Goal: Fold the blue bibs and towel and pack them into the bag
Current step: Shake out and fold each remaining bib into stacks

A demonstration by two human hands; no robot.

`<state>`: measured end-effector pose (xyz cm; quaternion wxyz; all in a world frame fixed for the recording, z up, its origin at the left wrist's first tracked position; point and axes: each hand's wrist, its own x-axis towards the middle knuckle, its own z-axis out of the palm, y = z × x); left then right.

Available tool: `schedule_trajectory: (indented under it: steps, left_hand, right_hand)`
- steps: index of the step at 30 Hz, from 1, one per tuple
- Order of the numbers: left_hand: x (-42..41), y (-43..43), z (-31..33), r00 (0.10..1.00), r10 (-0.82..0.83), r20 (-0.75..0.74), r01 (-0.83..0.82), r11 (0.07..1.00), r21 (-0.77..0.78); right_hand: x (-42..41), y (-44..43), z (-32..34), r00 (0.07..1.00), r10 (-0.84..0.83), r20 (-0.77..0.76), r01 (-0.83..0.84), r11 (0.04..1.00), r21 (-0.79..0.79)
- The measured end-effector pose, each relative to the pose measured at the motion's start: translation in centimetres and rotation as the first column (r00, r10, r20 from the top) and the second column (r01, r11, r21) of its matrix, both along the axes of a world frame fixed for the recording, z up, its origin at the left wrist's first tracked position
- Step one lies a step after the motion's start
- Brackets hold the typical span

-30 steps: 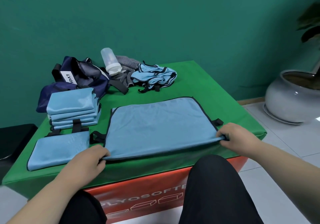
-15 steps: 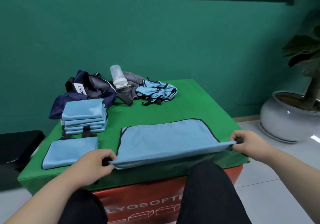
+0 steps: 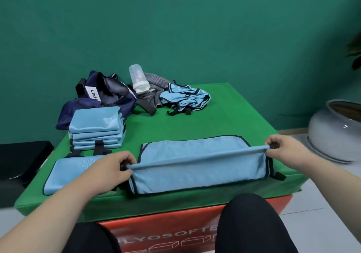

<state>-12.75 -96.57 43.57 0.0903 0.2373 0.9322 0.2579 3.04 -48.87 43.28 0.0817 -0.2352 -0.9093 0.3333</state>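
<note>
A light blue bib (image 3: 197, 166) with black trim lies on the green mat (image 3: 224, 119), its near edge lifted into a fold. My left hand (image 3: 115, 171) pinches the fold's left end, and my right hand (image 3: 283, 150) pinches its right end. A stack of folded blue bibs (image 3: 96, 129) stands at the left, with one more folded piece (image 3: 70, 171) lying flat in front of it. The dark navy bag (image 3: 101, 98) sits open at the back left. A crumpled heap of blue bibs (image 3: 184, 99) lies at the back middle.
A clear plastic bottle (image 3: 137, 81) leans on a grey cloth (image 3: 156, 82) beside the bag. The mat covers a red foam box (image 3: 175, 233). A grey plant pot (image 3: 336, 129) stands on the floor at the right. A black cushion (image 3: 21, 160) lies at the left.
Both hands have raised the bib's near edge off the mat and carried it away from me, so the near half now hangs as a fold over the far half.
</note>
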Motion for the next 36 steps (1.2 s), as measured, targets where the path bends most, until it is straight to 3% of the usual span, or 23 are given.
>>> schedule_trajectory:
  steps: [12, 15, 18, 21, 24, 29, 36]
  left_hand:
    - [-10.3, 5.9, -1.6, 0.995, 0.076, -0.072, -0.081, 0.994, -0.072]
    - [-10.8, 6.5, -2.9, 0.958, 0.023, -0.287, -0.071, 0.985, -0.156]
    - [-8.9, 7.7, -3.9, 0.889, -0.093, -0.449, 0.052, 0.993, -0.104]
    - [-6.9, 9.1, -5.5, 0.882, -0.281, -0.379, 0.227, 0.957, -0.182]
    - [-6.8, 9.4, -7.2, 0.895, -0.388, -0.221, 0.285, 0.877, -0.387]
    - [-7.7, 7.1, -7.9, 0.93, -0.331, -0.162, 0.203, 0.828, -0.523]
    - [-7.0, 6.4, -8.5, 0.961, -0.251, -0.117, 0.175, 0.877, -0.447]
  right_hand:
    - [-10.5, 1.3, -1.8, 0.982, -0.116, 0.152, 0.081, 0.971, 0.223]
    - [-12.1, 0.8, -2.6, 0.978, -0.085, 0.19, 0.013, 0.936, 0.352]
    - [-12.7, -1.1, -3.2, 0.994, -0.003, 0.108, -0.056, 0.838, 0.542]
    - [-12.7, -4.1, -4.5, 0.972, 0.19, 0.139, -0.234, 0.742, 0.628]
    - [-12.6, -6.2, -6.6, 0.92, 0.25, 0.302, -0.381, 0.748, 0.543]
    - [-11.6, -5.3, -7.8, 0.925, 0.179, 0.336, -0.329, 0.818, 0.471]
    - [-11.9, -3.3, -8.0, 0.926, 0.225, 0.304, -0.349, 0.82, 0.453]
